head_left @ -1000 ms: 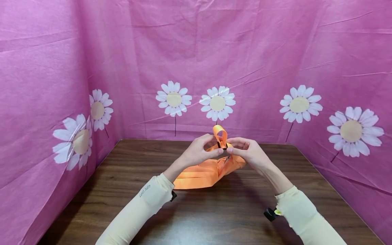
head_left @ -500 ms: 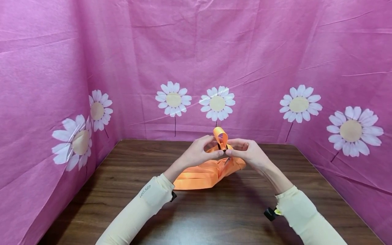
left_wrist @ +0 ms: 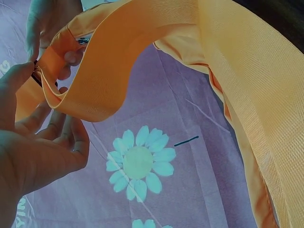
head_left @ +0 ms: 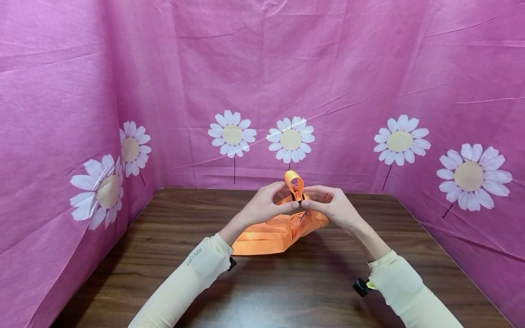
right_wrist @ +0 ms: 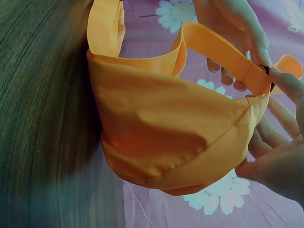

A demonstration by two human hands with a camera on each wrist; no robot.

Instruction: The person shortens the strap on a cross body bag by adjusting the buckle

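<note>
An orange fabric bag (right_wrist: pixel 156 118), which looks like a waist pack, hangs from a wide orange webbing strap (left_wrist: pixel 114 57). A small loop of the strap (head_left: pixel 293 175) stands up between the two hands, passing through a black slider buckle (right_wrist: pixel 271 87). My left hand (head_left: pixel 264 202) pinches the buckle's left side between thumb and fingers. On the other side, my right hand (head_left: pixel 334 205) pinches the buckle's right end, with the bag just below its fingers. Part of a zipper (left_wrist: pixel 83 41) shows on the bag. Fingers cover most of the buckle.
A dark wood-grain table (head_left: pixel 270 287) lies below the hands. Pink cloth (head_left: pixel 328 59) printed with white daisies encloses it at the back and both sides. Black wrist-worn devices (head_left: pixel 362 287) sit under the pale sleeves (head_left: pixel 193 278).
The strap loop and both thumbs at the buckle have sunk very slightly. The hold of both hands looks the same, and the bag has hardly moved.
</note>
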